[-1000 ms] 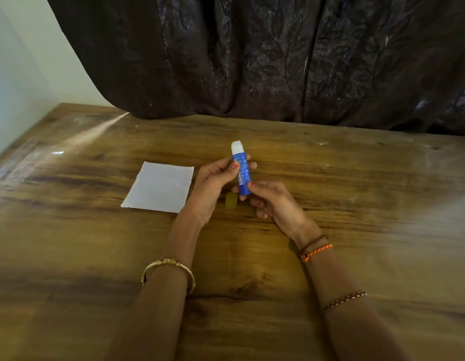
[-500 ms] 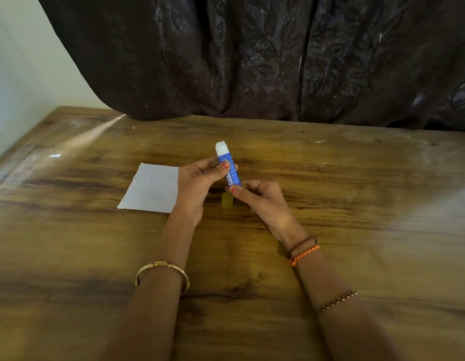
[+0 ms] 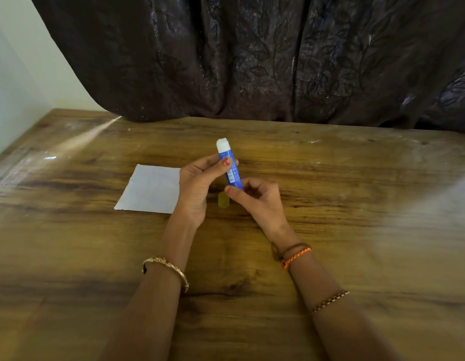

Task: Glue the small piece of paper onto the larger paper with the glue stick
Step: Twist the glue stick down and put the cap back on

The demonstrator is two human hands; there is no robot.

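A blue glue stick [image 3: 230, 166] with its white glue tip bared points up and away over the middle of the wooden table [image 3: 356, 230]. My left hand [image 3: 197, 188] pinches its upper body between thumb and fingers. My right hand [image 3: 260, 201] grips its lower end. A small yellowish cap [image 3: 223, 200] lies on the table just below the stick, between my hands. A white sheet of paper [image 3: 150, 188] lies flat to the left, its right edge hidden behind my left hand. No smaller piece of paper shows.
A dark patterned curtain [image 3: 252, 61] hangs along the table's far edge. A pale wall [image 3: 12, 87] borders the table on the left. Bare wood spreads to the right and toward me.
Both hands keep hold of the glue stick. The stick, hands and paper sit slightly lower and further left in view as the camera shifted; the stick's lean barely changed.
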